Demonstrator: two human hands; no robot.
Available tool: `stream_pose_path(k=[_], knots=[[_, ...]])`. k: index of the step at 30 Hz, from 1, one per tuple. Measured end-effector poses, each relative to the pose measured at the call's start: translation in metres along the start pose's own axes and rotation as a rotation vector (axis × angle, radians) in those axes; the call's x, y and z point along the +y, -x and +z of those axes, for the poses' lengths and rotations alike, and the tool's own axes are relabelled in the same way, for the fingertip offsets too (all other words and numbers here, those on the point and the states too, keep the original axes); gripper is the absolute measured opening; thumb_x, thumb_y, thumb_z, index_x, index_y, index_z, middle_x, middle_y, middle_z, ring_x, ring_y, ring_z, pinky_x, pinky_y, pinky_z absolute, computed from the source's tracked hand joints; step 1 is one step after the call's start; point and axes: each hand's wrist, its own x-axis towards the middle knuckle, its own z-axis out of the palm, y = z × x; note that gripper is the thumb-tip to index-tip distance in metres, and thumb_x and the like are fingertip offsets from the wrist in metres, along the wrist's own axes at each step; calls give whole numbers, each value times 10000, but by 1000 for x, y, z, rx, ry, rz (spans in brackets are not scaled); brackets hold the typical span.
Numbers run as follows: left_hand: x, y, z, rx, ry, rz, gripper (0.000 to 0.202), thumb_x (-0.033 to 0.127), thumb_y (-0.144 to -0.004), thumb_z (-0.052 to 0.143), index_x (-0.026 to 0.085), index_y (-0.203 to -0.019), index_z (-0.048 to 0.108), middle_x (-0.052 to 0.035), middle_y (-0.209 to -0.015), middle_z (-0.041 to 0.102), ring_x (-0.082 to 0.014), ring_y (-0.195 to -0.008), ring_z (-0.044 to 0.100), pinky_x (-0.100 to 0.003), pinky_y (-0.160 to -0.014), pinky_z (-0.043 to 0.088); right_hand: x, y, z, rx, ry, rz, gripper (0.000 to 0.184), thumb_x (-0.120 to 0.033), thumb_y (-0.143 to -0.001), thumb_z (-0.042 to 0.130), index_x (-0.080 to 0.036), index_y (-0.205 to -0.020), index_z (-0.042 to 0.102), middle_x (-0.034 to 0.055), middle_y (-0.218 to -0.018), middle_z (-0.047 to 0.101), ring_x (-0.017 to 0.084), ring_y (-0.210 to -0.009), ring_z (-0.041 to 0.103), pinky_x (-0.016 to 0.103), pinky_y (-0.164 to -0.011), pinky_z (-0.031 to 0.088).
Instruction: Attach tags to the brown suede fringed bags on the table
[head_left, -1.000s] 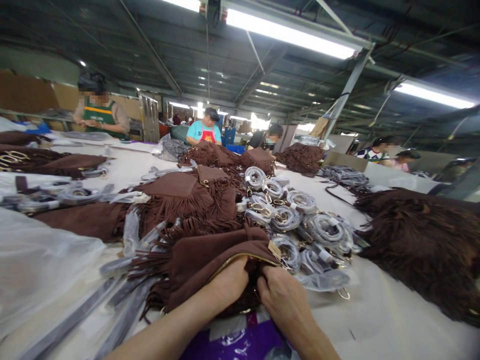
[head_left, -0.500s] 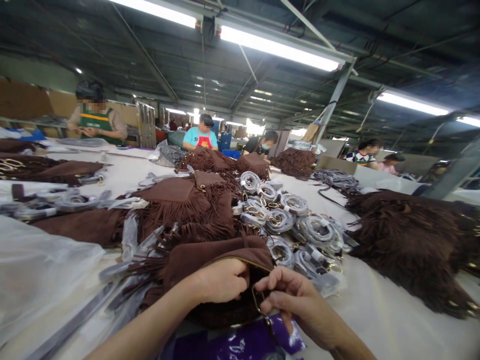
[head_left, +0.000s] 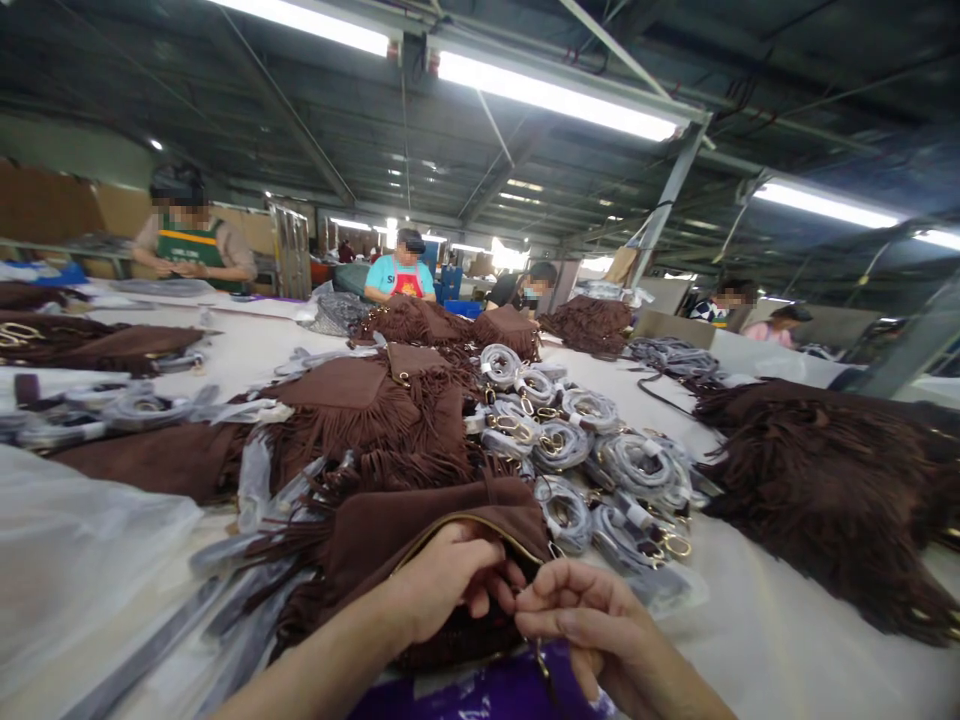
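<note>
A brown suede fringed bag [head_left: 431,548] lies on the white-covered bench [head_left: 757,610] directly ahead of the person, its long axis running across the view, with the open gold zip [head_left: 469,524] rising from lower left to upper right. The left hand [head_left: 442,585] is the nearer to the bag's body, its grip curled over the zip edge at the mouth. The right hand [head_left: 592,620] sits just beyond the zip's right end, its grip pinched together on a thin dark strap [head_left: 541,672] that hangs downward. A purple plastic bag [head_left: 465,697] lies just below, and coiled straps [head_left: 577,445] in clear wrap are piled beyond.
</note>
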Motion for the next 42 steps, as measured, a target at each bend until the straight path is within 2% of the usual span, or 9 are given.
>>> stream_pose_path(k=[3, 8, 11, 16, 20, 23, 28, 34, 42], knots=[[-6, -1, 4, -9, 39, -19, 245, 364, -674, 621, 120, -706, 617, -23, -653, 617, -86, -488, 484, -214, -429, 297, 2, 1, 2, 17, -44, 5, 175, -178, -768, 817, -143, -917, 732, 116, -970, 757, 224, -872, 741, 84, -434, 483], [-7, 0, 5, 48, 92, -55, 223, 277, -607, 733, 136, -740, 624, 42, -632, 554, -58, -489, 425, -208, -435, 261, 4, 5, 0, -59, -155, -16, 318, -165, -772, 807, -177, -1081, 730, 127, -1170, 708, 291, -1154, 624, 244, -792, 581], [-7, 0, 4, 41, 112, -75, 251, 272, -580, 768, 132, -743, 639, 31, -649, 574, -78, -524, 463, -217, -451, 280, 5, 7, -4, -89, -183, -20, 351, -153, -780, 797, -201, -1119, 720, 120, -1239, 676, 300, -1218, 573, 288, -859, 563], [-10, 1, 2, 4, 83, -134, 272, 277, -547, 777, 115, -742, 675, 10, -654, 606, -98, -552, 490, -231, -493, 321, 9, 5, -3, -51, -152, -33, 372, -219, -748, 850, -204, -1098, 725, 126, -1201, 695, 288, -1143, 631, 299, -840, 560], [-11, 1, 1, -7, 77, -122, 319, 357, -548, 775, 129, -729, 644, 20, -640, 589, -97, -542, 478, -238, -509, 315, 20, -3, -1, 110, -5, -159, 301, -366, -701, 898, -171, -881, 757, 116, -927, 768, 248, -882, 730, 265, -707, 570], [-9, 2, -1, -46, 15, -106, 302, 382, -587, 739, 137, -711, 614, 28, -636, 560, -87, -534, 449, -240, -526, 312, 29, -10, -1, 273, 122, -219, 312, -441, -697, 888, -170, -749, 743, 66, -737, 754, 181, -669, 709, 247, -626, 565], [-7, 4, -3, -63, -133, -28, 165, 307, -634, 630, 162, -647, 554, 59, -584, 465, -78, -503, 360, -239, -493, 242, 41, -17, -5, 414, 221, -291, 383, -533, -670, 871, -193, -794, 748, 40, -674, 735, 203, -623, 700, 300, -615, 595], [-7, 5, 1, -55, -214, -71, 124, 276, -605, 593, 175, -666, 555, 76, -546, 437, -83, -492, 281, -241, -496, 189, 43, -17, -6, 405, 360, -305, 373, -555, -754, 798, -190, -793, 730, 30, -641, 713, 176, -579, 655, 244, -549, 531], [-2, 7, 7, 6, -266, -80, 107, 258, -572, 569, 176, -634, 540, 73, -544, 454, -88, -515, 296, -237, -527, 220, 34, -15, 2, 357, 398, -328, 377, -547, -807, 755, -182, -770, 666, 5, -645, 671, 147, -595, 613, 214, -558, 461]])
